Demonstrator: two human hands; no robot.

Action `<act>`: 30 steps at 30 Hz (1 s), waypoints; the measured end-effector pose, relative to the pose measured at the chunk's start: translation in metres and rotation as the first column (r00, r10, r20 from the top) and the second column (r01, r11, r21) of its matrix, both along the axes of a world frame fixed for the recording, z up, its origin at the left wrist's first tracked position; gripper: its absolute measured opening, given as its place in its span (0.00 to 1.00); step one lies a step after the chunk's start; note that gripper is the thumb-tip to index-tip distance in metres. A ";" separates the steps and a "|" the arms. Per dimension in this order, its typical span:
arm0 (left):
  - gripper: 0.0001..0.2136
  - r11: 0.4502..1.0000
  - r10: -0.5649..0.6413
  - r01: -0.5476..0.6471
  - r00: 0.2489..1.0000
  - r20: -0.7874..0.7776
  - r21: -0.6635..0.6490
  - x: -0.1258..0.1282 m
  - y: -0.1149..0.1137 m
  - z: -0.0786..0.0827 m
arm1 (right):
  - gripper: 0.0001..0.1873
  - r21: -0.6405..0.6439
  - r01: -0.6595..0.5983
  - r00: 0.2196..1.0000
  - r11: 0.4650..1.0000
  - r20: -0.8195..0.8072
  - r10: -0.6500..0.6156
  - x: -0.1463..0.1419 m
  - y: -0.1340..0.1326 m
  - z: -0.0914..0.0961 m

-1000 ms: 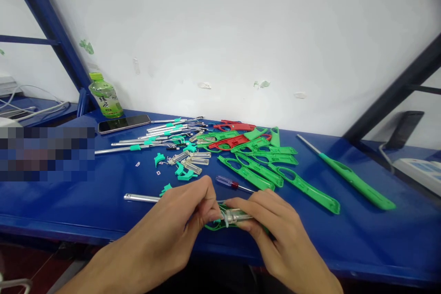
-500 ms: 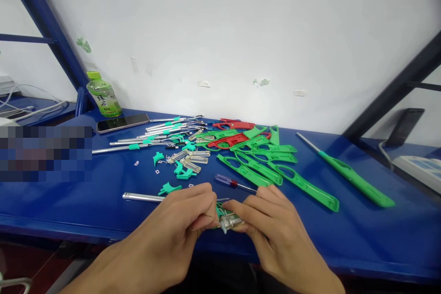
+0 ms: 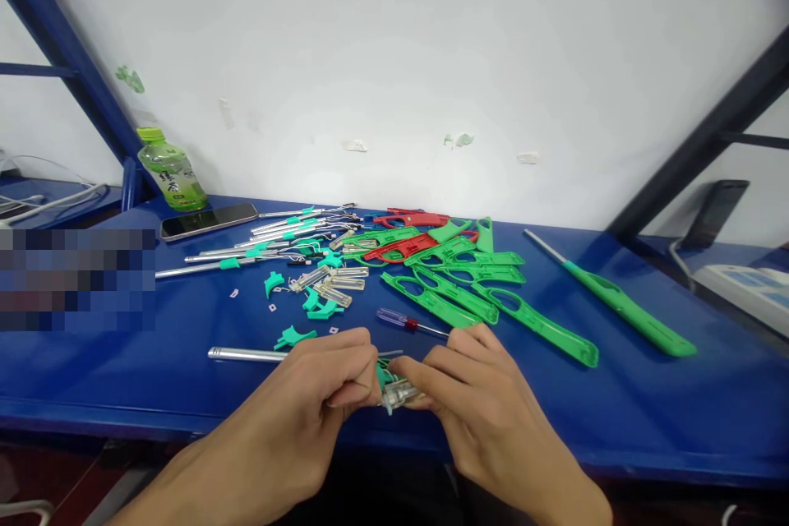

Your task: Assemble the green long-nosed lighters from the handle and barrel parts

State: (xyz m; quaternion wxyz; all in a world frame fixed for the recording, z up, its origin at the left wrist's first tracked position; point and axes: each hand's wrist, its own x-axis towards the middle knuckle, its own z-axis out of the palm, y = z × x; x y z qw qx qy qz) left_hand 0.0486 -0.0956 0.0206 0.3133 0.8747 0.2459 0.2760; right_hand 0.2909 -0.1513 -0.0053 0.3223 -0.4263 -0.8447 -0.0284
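My right hand (image 3: 486,394) is closed around a clear fuel tank (image 3: 400,393) of a long-necked lighter, its nozzle end pointing left. My left hand (image 3: 333,386) is pinched shut against that end, on a small part its fingers mostly cover. Between the hands a bit of green plastic (image 3: 383,376) and thin wires show. A silver metal tube (image 3: 243,354) sticks out to the left from behind my left hand; whether it joins the held parts is hidden. Just beyond my hands lies a screwdriver (image 3: 398,318) with a purple, see-through handle.
Green lighter shell halves (image 3: 536,320) and red ones (image 3: 403,246) lie beyond. Further left are several clear tanks (image 3: 336,294), green triggers (image 3: 294,337) and metal tubes with wires (image 3: 215,252). A whole green lighter (image 3: 629,304), a phone (image 3: 209,220) and a bottle (image 3: 173,173) sit farther out.
The whole view has shifted a little, so everything appears slightly further left. Both hands keep nearly the same pose around the fuel tank.
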 end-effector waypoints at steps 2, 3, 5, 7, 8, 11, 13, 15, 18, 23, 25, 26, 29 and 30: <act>0.15 0.999 0.020 -0.020 1.000 0.012 -0.042 0.000 0.000 0.002 | 0.15 0.006 0.004 1.000 1.000 -0.008 -0.004 0.000 0.000 0.001; 0.16 0.995 0.035 -0.033 0.999 0.018 -0.092 0.000 0.000 0.004 | 0.13 0.003 0.000 1.000 1.000 -0.025 0.000 0.000 0.000 0.001; 0.15 0.978 0.060 -0.054 0.998 0.024 -0.200 0.000 0.001 0.009 | 0.11 -0.013 -0.012 0.996 1.000 -0.088 0.011 0.001 0.001 0.002; 0.13 0.975 0.116 -0.111 0.993 0.017 -0.194 -0.002 0.004 0.013 | 0.13 -0.020 -0.007 0.986 1.000 -0.167 0.004 0.002 0.001 0.002; 0.11 0.979 0.167 -0.164 0.986 0.012 -0.124 -0.003 0.007 0.015 | 0.14 -0.017 0.015 0.977 1.000 -0.211 -0.018 0.003 0.001 0.001; 0.08 0.929 0.305 -0.302 0.952 0.021 0.215 -0.007 0.016 0.011 | 0.12 -0.048 0.127 0.940 0.991 -0.312 -0.136 0.005 0.000 0.000; 0.10 0.891 0.300 -0.273 0.954 -0.018 0.362 -0.008 0.022 0.004 | 0.10 -0.111 0.187 0.921 0.976 -0.326 -0.213 0.004 -0.001 0.000; 0.11 0.892 0.251 -0.199 0.965 -0.078 0.406 -0.007 0.026 -0.004 | 0.10 -0.163 0.226 0.911 0.961 -0.313 -0.267 0.003 -0.002 0.000; 0.14 0.909 0.203 -0.129 0.968 -0.150 0.397 -0.003 0.027 -0.013 | 0.09 -0.183 0.259 0.902 0.948 -0.305 -0.305 0.001 -0.001 0.001; 0.17 0.939 0.152 -0.059 0.955 -0.255 0.338 0.001 0.025 -0.015 | 0.13 -0.191 0.274 0.919 0.943 -0.236 -0.315 -0.001 0.002 0.002; 0.17 0.947 0.140 -0.054 0.957 -0.255 0.318 0.002 0.024 -0.015 | 0.14 -0.206 0.260 0.927 0.943 -0.221 -0.304 -0.001 0.002 0.002; 0.17 0.951 0.131 -0.050 0.959 -0.253 0.305 0.003 0.024 -0.014 | 0.14 -0.213 0.252 0.928 0.944 -0.222 -0.298 -0.002 0.003 0.001; 0.16 0.965 0.103 -0.038 0.964 -0.243 0.259 0.005 0.024 -0.013 | 0.12 -0.242 0.230 0.933 0.943 -0.219 -0.284 -0.002 0.003 0.000; 0.14 0.968 0.100 -0.040 0.967 -0.235 0.248 0.006 0.024 -0.013 | 0.11 -0.249 0.226 0.934 0.942 -0.218 -0.282 -0.001 0.003 0.000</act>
